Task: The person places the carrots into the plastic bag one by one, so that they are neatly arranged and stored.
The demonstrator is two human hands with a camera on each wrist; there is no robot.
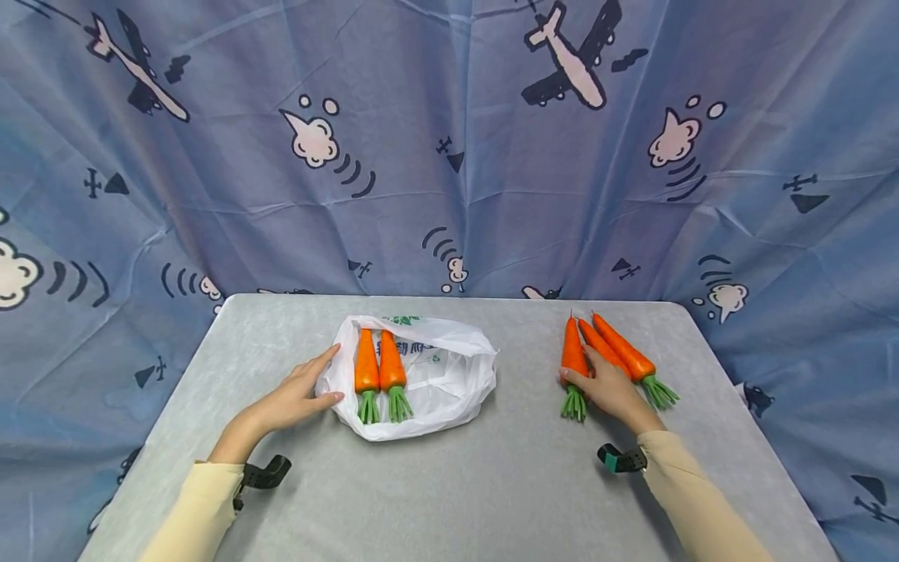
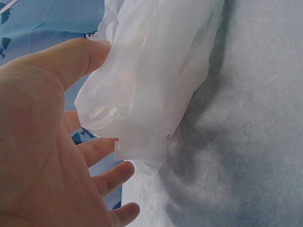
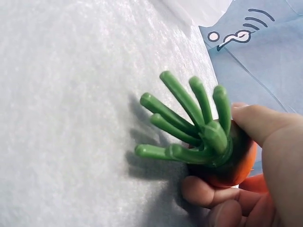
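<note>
A white plastic bag [image 1: 449,390] lies on its side with its mouth toward me, and two orange carrots [image 1: 366,363] with green stubs rest inside its left part. At the bag's left edge, my left hand [image 1: 291,398] touches the plastic with thumb and fingers spread. The left wrist view shows the thumb against the bag [image 2: 147,71] and the fingers loosely extended. On the right, my right hand [image 1: 614,394] grips the leftmost of three carrots [image 1: 573,343]. Thumb and fingers lie on either side of its top, just behind the green stems [image 3: 189,120].
Two more carrots [image 1: 625,347] lie just right of the gripped one, one partly covered by my hand. The grey table [image 1: 463,499] spreads between bag and carrots. A blue curtain with printed airplanes [image 1: 449,156] hangs behind the table.
</note>
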